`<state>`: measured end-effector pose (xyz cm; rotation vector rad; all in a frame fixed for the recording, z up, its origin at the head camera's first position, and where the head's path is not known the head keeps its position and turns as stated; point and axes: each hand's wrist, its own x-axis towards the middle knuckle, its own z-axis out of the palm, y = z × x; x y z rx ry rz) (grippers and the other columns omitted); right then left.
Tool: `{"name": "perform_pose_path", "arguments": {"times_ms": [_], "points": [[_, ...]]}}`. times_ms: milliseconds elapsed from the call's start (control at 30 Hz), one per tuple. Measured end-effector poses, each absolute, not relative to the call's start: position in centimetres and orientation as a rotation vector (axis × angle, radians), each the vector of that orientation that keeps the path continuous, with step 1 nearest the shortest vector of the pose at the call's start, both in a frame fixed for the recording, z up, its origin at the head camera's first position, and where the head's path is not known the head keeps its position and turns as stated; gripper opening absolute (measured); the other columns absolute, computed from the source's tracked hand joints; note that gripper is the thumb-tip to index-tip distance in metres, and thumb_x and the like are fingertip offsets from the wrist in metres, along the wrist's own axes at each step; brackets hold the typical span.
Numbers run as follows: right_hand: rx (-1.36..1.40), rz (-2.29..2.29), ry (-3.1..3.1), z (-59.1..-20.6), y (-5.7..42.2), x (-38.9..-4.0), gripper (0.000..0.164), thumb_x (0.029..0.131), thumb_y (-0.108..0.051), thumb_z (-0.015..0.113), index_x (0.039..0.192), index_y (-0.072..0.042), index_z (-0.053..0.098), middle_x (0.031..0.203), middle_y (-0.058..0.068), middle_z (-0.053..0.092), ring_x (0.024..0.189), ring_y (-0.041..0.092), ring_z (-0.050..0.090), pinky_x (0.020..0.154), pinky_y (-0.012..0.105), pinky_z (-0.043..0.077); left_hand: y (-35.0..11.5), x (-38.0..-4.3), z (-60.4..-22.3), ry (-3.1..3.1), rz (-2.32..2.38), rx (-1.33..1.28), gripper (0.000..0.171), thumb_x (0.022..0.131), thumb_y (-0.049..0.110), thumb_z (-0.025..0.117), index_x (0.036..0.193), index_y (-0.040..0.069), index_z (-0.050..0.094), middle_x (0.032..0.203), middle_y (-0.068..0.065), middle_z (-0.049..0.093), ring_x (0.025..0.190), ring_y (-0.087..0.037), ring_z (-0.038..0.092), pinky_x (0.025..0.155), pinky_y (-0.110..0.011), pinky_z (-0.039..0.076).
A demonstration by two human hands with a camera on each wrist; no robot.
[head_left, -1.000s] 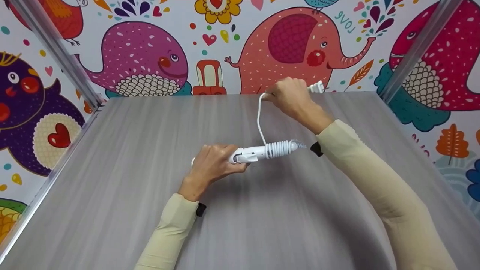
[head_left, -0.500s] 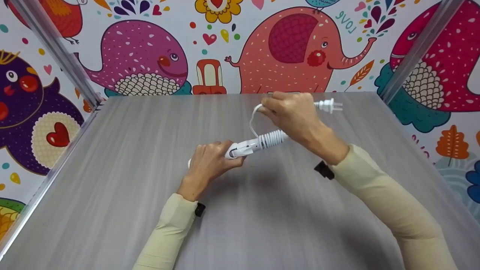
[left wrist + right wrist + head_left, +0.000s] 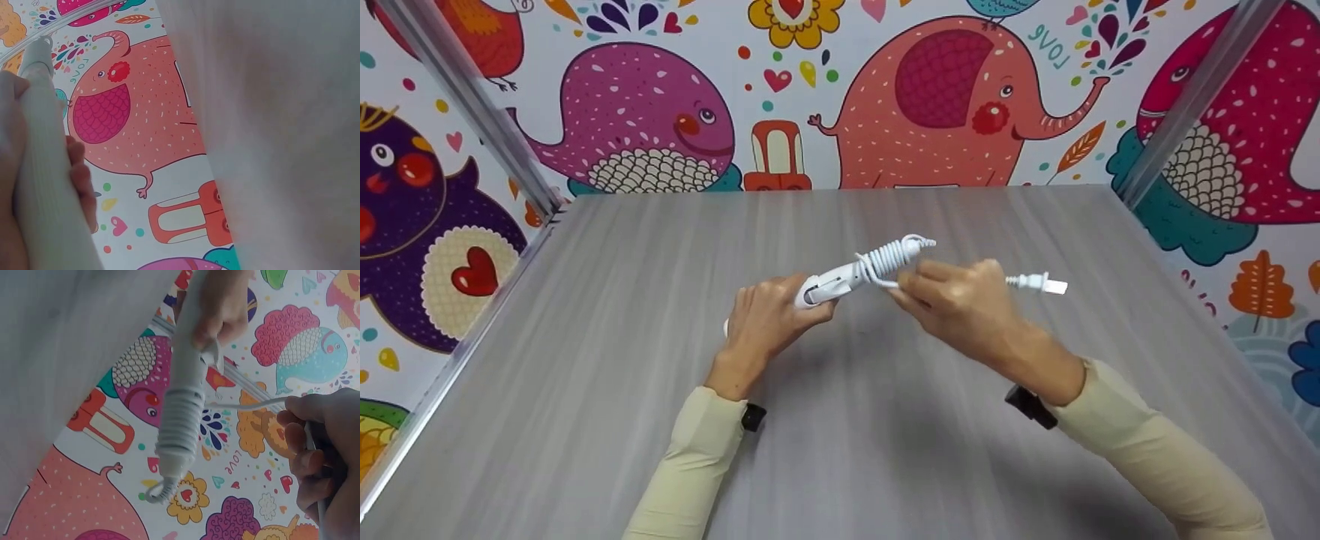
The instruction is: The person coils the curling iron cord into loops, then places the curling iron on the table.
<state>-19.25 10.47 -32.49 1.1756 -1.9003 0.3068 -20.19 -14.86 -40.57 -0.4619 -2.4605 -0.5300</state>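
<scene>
A white curling iron [image 3: 834, 283] is held over the table, its far end tilted up to the right. White cord [image 3: 887, 259] lies in several turns around its handle, with a small loop at the tip. My left hand [image 3: 771, 319] grips the barrel, which is mostly hidden by the fingers; in the left wrist view this white barrel [image 3: 48, 157] runs up through the hand. My right hand [image 3: 967, 311] pinches the loose cord close beside the handle. Beyond its knuckles sticks out the two-pin plug [image 3: 1039, 283]. In the right wrist view, the cord [image 3: 247, 405] stretches from handle to fingertips.
Beneath both hands is a grey wood-grain table [image 3: 660, 255]. A wall [image 3: 787, 82] printed with cartoon animals stands along its back edge, and metal posts [image 3: 472, 105] rise at the back corners. Black wrist straps [image 3: 1031, 407] sit at the sleeve cuffs.
My right hand has swung down toward me from above the handle, bringing the cord and plug along. The free cord between hand and handle is shorter. The iron now tilts more steeply.
</scene>
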Motion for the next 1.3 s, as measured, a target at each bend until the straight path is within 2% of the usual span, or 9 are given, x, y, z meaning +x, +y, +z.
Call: {"name": "perform_pose_path", "arguments": {"times_ms": [233, 400, 567, 667, 733, 833, 967, 1100, 1300], "points": [[1.333, 0.351, -1.942, -34.9, 10.3, -18.9, 0.014, 0.075, -0.014, 0.086, 0.073, -0.01, 0.073, 0.054, -0.001, 0.055, 0.043, 0.006, 0.044, 0.039, 0.021, 0.03, -15.3, -20.4, -40.6, -2.46, -0.55, -0.411, 0.032, 0.084, 0.04, 0.071, 0.08, 0.009, 0.066, 0.056, -0.003, 0.049, 0.047, -0.014, 0.038, 0.045, -0.026, 0.031], [1.446, 0.469, -2.021, -37.3, 10.2, -19.2, 0.02, 0.079, -0.013, 0.083, 0.066, -0.011, 0.068, 0.052, -0.002, 0.049, 0.043, 0.004, 0.04, 0.041, 0.016, 0.03, -15.4, -20.2, -40.3, -2.448, -0.539, -0.383, 0.033, 0.084, 0.04, 0.071, 0.081, 0.007, 0.065, 0.055, -0.006, 0.052, 0.046, -0.015, 0.039, 0.044, -0.029, 0.034], [1.519, 0.638, -2.187, -39.3, 10.4, -20.2, 0.02, 0.086, -0.017, 0.077, 0.068, -0.012, 0.072, 0.055, -0.003, 0.057, 0.047, 0.002, 0.05, 0.046, 0.017, 0.04, -15.5, -20.1, -40.1, -2.451, -0.523, -0.38, 0.036, 0.084, 0.041, 0.071, 0.081, 0.006, 0.063, 0.056, -0.006, 0.051, 0.045, -0.016, 0.04, 0.043, -0.029, 0.033], [1.525, 0.823, -2.415, -40.0, 10.7, -21.2, 0.027, 0.092, -0.024, 0.072, 0.068, -0.009, 0.074, 0.057, -0.003, 0.058, 0.051, 0.0, 0.048, 0.049, 0.018, 0.039, -15.6, -20.1, -40.1, -2.456, -0.527, -0.393, 0.036, 0.084, 0.041, 0.071, 0.082, 0.006, 0.063, 0.057, -0.006, 0.051, 0.046, -0.017, 0.04, 0.043, -0.028, 0.032], [1.477, 1.004, -2.594, -40.3, 11.0, -22.0, 0.031, 0.094, -0.027, 0.069, 0.072, -0.007, 0.076, 0.058, -0.001, 0.058, 0.054, 0.0, 0.047, 0.05, 0.018, 0.04, -15.6, -20.1, -40.1, -2.455, -0.53, -0.399, 0.036, 0.085, 0.041, 0.071, 0.083, 0.006, 0.063, 0.057, -0.006, 0.052, 0.046, -0.016, 0.041, 0.043, -0.028, 0.032], [1.37, 1.264, -2.798, -40.8, 11.5, -23.5, 0.032, 0.095, -0.03, 0.067, 0.08, -0.004, 0.079, 0.061, 0.009, 0.063, 0.058, 0.004, 0.05, 0.054, 0.021, 0.043, -15.5, -20.1, -40.2, -2.45, -0.53, -0.411, 0.036, 0.084, 0.041, 0.071, 0.083, 0.006, 0.063, 0.057, -0.006, 0.052, 0.046, -0.016, 0.041, 0.043, -0.027, 0.033], [1.265, 1.423, -2.956, -41.5, 11.8, -25.5, 0.03, 0.096, -0.03, 0.065, 0.091, -0.004, 0.08, 0.081, 0.02, 0.074, 0.067, 0.015, 0.059, 0.062, 0.027, 0.048, -15.5, -20.2, -40.4, -2.441, -0.516, -0.457, 0.038, 0.083, 0.042, 0.072, 0.082, 0.005, 0.062, 0.057, -0.005, 0.05, 0.045, -0.015, 0.04, 0.043, -0.025, 0.031], [1.244, 1.43, -3.062, -41.9, 11.7, -27.1, 0.026, 0.097, -0.028, 0.064, 0.097, -0.008, 0.081, 0.095, 0.016, 0.077, 0.073, 0.024, 0.062, 0.066, 0.03, 0.05, -15.4, -20.3, -40.7, -2.43, -0.471, -0.524, 0.039, 0.082, 0.043, 0.073, 0.081, 0.006, 0.062, 0.057, -0.004, 0.05, 0.046, -0.012, 0.038, 0.042, -0.025, 0.031], [1.2, 1.371, -3.152, -41.2, 11.5, -28.9, 0.022, 0.096, -0.022, 0.064, 0.103, -0.008, 0.079, 0.101, 0.016, 0.077, 0.074, 0.02, 0.057, 0.066, 0.03, 0.045, -15.4, -20.3, -40.9, -2.417, -0.441, -0.564, 0.037, 0.08, 0.042, 0.075, 0.084, 0.006, 0.064, 0.058, -0.005, 0.055, 0.046, -0.011, 0.041, 0.042, -0.025, 0.036]]}}
